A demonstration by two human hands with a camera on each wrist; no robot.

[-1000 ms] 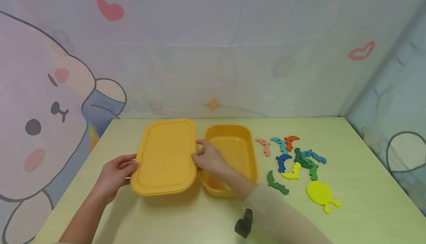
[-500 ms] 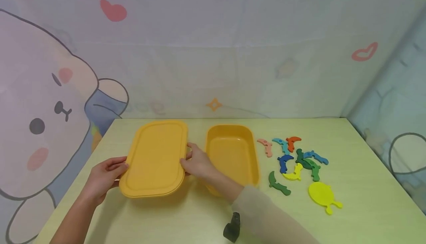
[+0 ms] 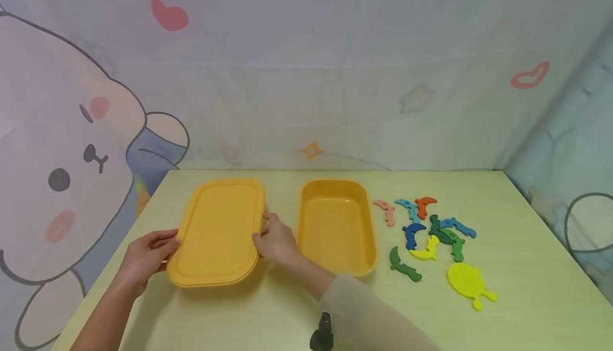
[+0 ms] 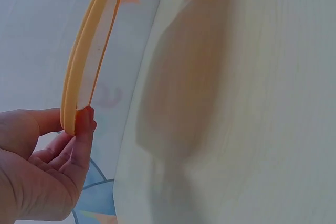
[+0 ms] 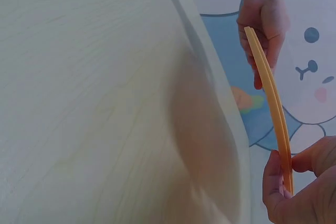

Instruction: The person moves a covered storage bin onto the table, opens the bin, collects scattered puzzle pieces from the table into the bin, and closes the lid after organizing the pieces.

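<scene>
A yellow rectangular lid [image 3: 217, 231] is raised off the table, its shadow falling below. My left hand [image 3: 146, 258] pinches its left edge, thumb on top and fingers beneath. On the opposite edge, my right hand [image 3: 278, 242] grips it the same way. Edge-on in the left wrist view, the lid [image 4: 79, 56] shows a rim with a shallow recess underneath. The right wrist view shows the lid [image 5: 273, 103] as a thin strip between both hands. Right of the lid stands an open yellow box [image 3: 337, 228] with nothing visible inside.
Several small coloured knife-shaped pieces, such as a dark blue one [image 3: 411, 235] and a green one [image 3: 404, 266], lie right of the box. A bright yellow flat disc with two knobbed prongs [image 3: 466, 281] lies in front of them. A printed curtain [image 3: 345, 74] hangs behind the table.
Both hands have carried the lid left and slightly down, away from the box. The box is now less covered by my right arm. The coloured pieces have stayed put.
</scene>
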